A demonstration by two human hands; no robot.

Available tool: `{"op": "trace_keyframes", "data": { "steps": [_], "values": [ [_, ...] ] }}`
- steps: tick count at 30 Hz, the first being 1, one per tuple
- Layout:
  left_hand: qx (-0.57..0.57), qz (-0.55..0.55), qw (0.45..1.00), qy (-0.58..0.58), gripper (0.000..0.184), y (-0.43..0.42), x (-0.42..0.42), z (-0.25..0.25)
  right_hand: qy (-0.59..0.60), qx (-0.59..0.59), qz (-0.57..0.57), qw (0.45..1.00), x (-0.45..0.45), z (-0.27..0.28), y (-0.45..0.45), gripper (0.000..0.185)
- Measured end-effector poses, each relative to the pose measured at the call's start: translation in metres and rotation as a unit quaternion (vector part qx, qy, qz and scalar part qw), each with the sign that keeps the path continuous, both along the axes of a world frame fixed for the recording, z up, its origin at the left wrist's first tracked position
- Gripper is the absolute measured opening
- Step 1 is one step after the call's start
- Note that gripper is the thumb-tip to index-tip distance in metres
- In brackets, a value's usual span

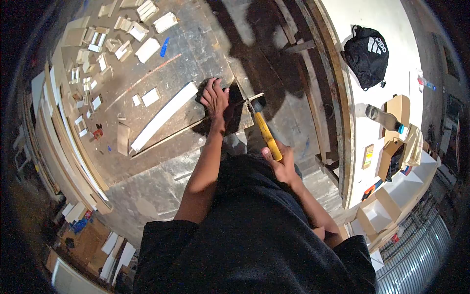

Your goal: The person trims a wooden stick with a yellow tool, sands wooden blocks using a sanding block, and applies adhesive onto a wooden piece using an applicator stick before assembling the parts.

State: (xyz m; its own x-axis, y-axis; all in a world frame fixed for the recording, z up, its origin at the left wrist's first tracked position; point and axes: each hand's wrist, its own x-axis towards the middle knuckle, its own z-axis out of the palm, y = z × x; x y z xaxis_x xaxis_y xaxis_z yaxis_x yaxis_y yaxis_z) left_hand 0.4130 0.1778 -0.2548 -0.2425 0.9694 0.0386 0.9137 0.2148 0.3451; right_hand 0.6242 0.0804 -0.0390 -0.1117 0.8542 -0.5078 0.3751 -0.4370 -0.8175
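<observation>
My right hand (282, 165) is wrapped round the yellow handle (267, 132) of a long tool that looks like a hand saw. Its narrow dark blade points forward and meets a thin wooden strip (169, 139) near that strip's far right end. My left hand (214, 99) is over the strip, fingers apart and slightly bent, with nothing seen in them. Whether its palm presses on something is hidden. A dark shadow surrounds this hand. Left of it lies a long white-faced board (164, 117) on the floor.
Many small wooden pieces (138, 32) lie scattered at the upper left, near a blue object (164, 47). Long boards (68, 142) are stacked at the left. On the right, a white table (362, 105) bears a black drawstring bag (368, 56), a bottle (382, 116) and cardboard boxes.
</observation>
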Motion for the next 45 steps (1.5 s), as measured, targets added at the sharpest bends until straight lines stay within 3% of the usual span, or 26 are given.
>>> {"op": "trace_keyframes", "data": {
  "steps": [2, 12, 21, 23, 27, 29, 33, 34, 37, 45],
  "values": [
    [0.006, 0.011, 1.0, 0.013, 0.063, -0.003, -0.002, -0.004, 0.0, 0.008, -0.004, 1.0, 0.001, -0.001, -0.001, 0.034],
    [0.05, 0.029, 0.998, -0.005, 0.06, -0.008, -0.003, -0.008, 0.015, -0.004, 0.003, 1.0, 0.0, -0.001, -0.003, 0.036],
    [0.064, 0.026, 0.997, 0.018, 0.051, -0.012, 0.0, -0.006, 0.015, -0.028, 0.022, 0.999, -0.003, 0.001, -0.005, 0.041],
    [0.09, 0.031, 0.994, 0.061, 0.031, -0.01, 0.004, 0.0, 0.024, -0.028, 0.017, 0.999, -0.002, 0.002, -0.004, 0.042],
    [0.088, 0.011, 0.993, 0.072, 0.026, -0.011, 0.01, -0.002, 0.017, -0.025, 0.028, 0.999, -0.001, -0.003, -0.007, 0.041],
    [0.114, -0.031, 0.984, 0.132, 0.024, -0.001, 0.013, -0.01, 0.012, -0.022, 0.035, 0.999, 0.0, -0.004, -0.007, 0.041],
    [0.124, -0.006, 0.992, -0.008, 0.035, 0.008, 0.026, -0.007, 0.031, -0.032, 0.026, 0.999, -0.001, 0.0, -0.006, 0.039],
    [0.102, 0.011, 0.995, 0.018, 0.044, 0.006, 0.031, -0.004, 0.041, -0.017, 0.017, 0.999, -0.002, 0.0, -0.007, 0.038],
    [0.082, 0.02, 0.996, 0.02, 0.049, 0.006, 0.024, -0.015, 0.033, -0.037, -0.012, 0.999, -0.001, -0.002, -0.007, 0.036],
    [0.11, 0.02, 0.992, 0.065, 0.042, 0.008, 0.028, -0.008, 0.02, 0.008, -0.009, 1.0, 0.0, -0.004, -0.006, 0.037]
  ]
}}
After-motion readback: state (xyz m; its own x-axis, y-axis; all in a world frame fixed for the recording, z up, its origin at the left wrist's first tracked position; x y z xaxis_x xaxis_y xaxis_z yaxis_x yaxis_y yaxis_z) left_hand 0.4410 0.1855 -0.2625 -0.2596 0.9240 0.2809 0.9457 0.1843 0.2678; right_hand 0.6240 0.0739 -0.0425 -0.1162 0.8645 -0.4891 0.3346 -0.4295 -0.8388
